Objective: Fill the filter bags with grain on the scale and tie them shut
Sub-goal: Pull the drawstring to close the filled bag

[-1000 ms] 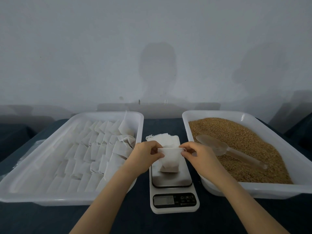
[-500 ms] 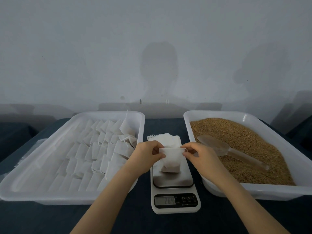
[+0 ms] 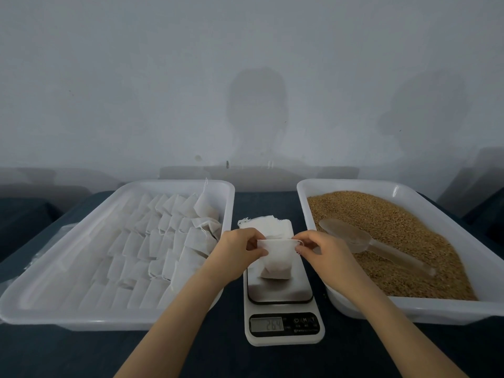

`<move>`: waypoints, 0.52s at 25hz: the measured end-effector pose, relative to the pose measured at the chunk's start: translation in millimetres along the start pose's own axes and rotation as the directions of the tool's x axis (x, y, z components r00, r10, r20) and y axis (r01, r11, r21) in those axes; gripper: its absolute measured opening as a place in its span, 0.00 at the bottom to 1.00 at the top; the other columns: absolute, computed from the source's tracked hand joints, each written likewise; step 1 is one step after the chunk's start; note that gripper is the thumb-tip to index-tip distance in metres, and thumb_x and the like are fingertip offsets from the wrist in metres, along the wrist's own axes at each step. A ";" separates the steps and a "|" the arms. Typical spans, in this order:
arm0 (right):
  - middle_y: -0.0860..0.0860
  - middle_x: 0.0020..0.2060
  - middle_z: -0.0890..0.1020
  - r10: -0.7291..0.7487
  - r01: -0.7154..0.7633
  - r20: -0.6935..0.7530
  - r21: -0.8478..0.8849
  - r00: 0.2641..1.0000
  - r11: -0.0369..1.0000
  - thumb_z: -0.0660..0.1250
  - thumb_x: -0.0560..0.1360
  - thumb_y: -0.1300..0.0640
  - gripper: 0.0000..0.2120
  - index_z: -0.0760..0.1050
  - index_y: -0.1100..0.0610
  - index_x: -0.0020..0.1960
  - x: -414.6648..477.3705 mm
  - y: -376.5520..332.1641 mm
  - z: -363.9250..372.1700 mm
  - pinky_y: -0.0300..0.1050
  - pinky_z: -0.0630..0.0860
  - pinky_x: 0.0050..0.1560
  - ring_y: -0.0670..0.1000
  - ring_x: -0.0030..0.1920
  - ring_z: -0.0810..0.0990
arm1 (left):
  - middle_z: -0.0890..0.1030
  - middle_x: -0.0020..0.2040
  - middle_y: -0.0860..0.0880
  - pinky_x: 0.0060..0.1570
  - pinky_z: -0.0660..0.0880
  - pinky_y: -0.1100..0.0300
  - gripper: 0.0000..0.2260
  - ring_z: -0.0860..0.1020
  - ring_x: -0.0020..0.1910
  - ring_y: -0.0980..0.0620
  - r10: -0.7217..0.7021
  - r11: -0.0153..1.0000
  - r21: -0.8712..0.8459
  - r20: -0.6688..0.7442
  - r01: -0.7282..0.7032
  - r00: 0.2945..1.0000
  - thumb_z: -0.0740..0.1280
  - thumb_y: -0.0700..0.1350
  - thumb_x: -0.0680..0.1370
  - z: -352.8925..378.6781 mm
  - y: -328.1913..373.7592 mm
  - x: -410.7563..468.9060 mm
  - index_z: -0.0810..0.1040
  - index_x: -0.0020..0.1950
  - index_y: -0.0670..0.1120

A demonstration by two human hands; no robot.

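Note:
A white filter bag (image 3: 276, 261) stands on the steel plate of the kitchen scale (image 3: 283, 327), its bottom bulging with grain. My left hand (image 3: 237, 251) pinches the left end of the bag's top edge. My right hand (image 3: 317, 248) pinches the right end, where a thin drawstring loop shows. The scale's display shows digits. Brown grain (image 3: 395, 233) fills the right tray, with a clear plastic scoop (image 3: 354, 240) lying on it. A stack of empty filter bags (image 3: 268, 225) lies just behind the scale.
A white tray (image 3: 174, 184) on the left holds several rows of filled white bags. The grain tray (image 3: 441, 309) stands on the right. Both sit on a dark blue tabletop (image 3: 81, 356) against a pale wall.
Both hands stay pinched on the bag's top edge. The bag's mouth has been drawn narrower and flatter. The scale's display has come on with a reading.

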State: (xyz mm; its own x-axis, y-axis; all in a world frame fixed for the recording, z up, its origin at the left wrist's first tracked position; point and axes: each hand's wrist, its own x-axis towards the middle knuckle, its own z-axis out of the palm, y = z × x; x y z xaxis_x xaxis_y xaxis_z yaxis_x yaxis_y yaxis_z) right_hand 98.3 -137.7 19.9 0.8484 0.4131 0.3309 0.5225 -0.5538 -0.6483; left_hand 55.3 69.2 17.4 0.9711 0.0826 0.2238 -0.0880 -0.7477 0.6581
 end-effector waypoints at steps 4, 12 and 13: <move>0.40 0.42 0.79 -0.007 0.007 0.007 0.001 1.000 1.000 0.67 0.75 0.55 0.06 0.79 0.49 0.52 -0.1 1.1 0.2 0.21 0.68 0.44 0.32 0.46 0.75 | 0.77 0.39 0.59 0.38 0.69 0.79 0.08 0.76 0.39 0.63 -0.004 1.000 -0.008 0.006 0.004 1.000 0.73 0.46 0.75 -1.3 1.3 -1.3 0.81 0.53 0.49; 0.40 0.35 0.81 -0.091 0.081 0.078 0.120 0.993 0.989 0.68 0.74 0.57 0.07 0.80 0.45 0.44 -5.1 -10.3 -4.4 0.28 0.71 0.41 0.40 0.39 0.79 | 0.76 0.38 0.62 0.40 0.69 0.75 0.04 0.76 0.40 0.62 0.020 1.000 -0.019 0.164 -0.017 0.986 0.73 0.51 0.72 1.4 15.0 -3.5 0.81 0.46 0.57; 0.39 0.35 0.81 -0.096 0.087 0.066 0.130 0.993 0.988 0.68 0.75 0.57 0.06 0.80 0.46 0.45 -5.5 -11.2 -5.0 0.29 0.72 0.41 0.40 0.38 0.79 | 0.74 0.32 0.60 0.34 0.68 0.74 0.06 0.73 0.34 0.61 0.047 0.998 0.030 0.176 -0.053 0.983 0.71 0.51 0.74 0.8 14.0 -2.1 0.78 0.37 0.56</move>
State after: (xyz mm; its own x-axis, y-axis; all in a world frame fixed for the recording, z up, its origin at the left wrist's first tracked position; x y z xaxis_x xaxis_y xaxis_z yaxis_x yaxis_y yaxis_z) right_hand 88.2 -137.4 28.8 0.7866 0.5116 0.3457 0.5791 -0.4171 -0.7004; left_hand 52.2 58.0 25.6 0.9898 -0.0697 0.1243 -0.1326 -0.7704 0.6237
